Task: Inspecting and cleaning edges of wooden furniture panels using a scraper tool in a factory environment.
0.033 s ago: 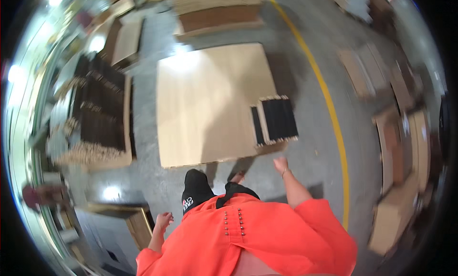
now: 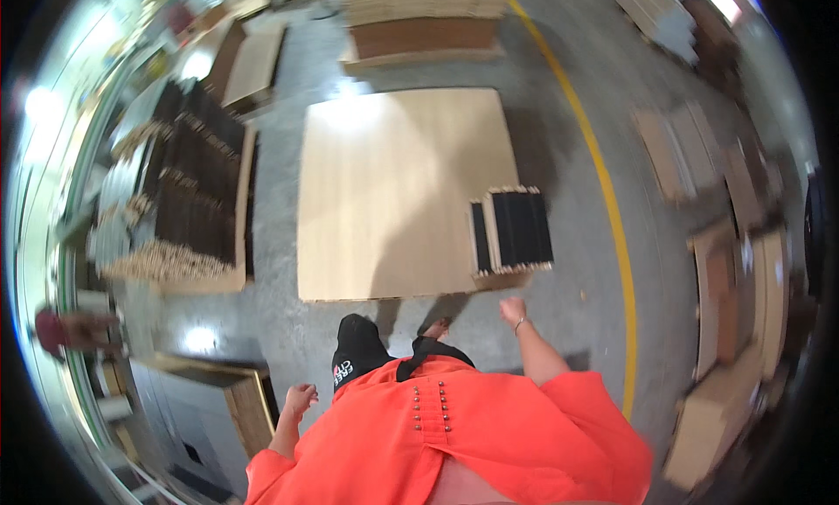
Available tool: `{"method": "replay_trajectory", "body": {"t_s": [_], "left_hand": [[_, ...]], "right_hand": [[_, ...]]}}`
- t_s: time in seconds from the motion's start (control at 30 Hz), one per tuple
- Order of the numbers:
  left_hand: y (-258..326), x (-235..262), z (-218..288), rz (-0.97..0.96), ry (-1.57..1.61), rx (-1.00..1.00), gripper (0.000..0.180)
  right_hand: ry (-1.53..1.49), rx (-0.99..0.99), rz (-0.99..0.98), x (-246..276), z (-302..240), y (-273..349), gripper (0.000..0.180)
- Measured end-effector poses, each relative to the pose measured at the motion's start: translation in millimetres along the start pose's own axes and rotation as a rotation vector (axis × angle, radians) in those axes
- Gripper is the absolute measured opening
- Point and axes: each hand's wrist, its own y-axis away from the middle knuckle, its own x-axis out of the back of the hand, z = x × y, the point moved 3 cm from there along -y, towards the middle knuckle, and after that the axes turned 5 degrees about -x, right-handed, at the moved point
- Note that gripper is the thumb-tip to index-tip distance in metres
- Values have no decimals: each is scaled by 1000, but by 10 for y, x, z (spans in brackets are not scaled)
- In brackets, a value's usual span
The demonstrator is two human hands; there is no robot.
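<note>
I stand on a grey concrete floor in an orange top. My left hand (image 2: pixel 300 398) hangs at my side with loosely curled fingers and holds nothing, close to a wooden frame (image 2: pixel 251 407). My right hand (image 2: pixel 513 310), a band on its wrist, is raised a little in front of me, empty, just short of the near edge of a large light wooden board (image 2: pixel 393 190). A bundle of dark strips (image 2: pixel 516 230) lies on that board's near right corner. A black shoe (image 2: pixel 358 343) shows below me.
A yellow floor line (image 2: pixel 605 199) runs past the board on the right. Stacks of dark strips (image 2: pixel 197 182) fill the left side, stacked wooden panels (image 2: pixel 725 295) the right, more boards (image 2: pixel 424 20) at the back. A person in red (image 2: pixel 52 328) is at far left.
</note>
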Motion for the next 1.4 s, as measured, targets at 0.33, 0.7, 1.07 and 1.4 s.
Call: {"method": "replay_trajectory", "body": {"t_s": [0.33,0.7,1.07,1.4], "left_hand": [[934,13,-1030,228,189,-41,29],[1117,1114,-2958,402,502,134,28],[1181,2152,-4177,576,741,343,25],[630,3143,-4020,657,874,346,28]], "right_hand": [[143,152,-570,-1268,-1943,1296,18],[250,229,-616,-2949,-3032,2702,19],[635,238,-760,-4304,-3756,3528,25],[965,234,-660,-6004,-5501,3237,21]]}}
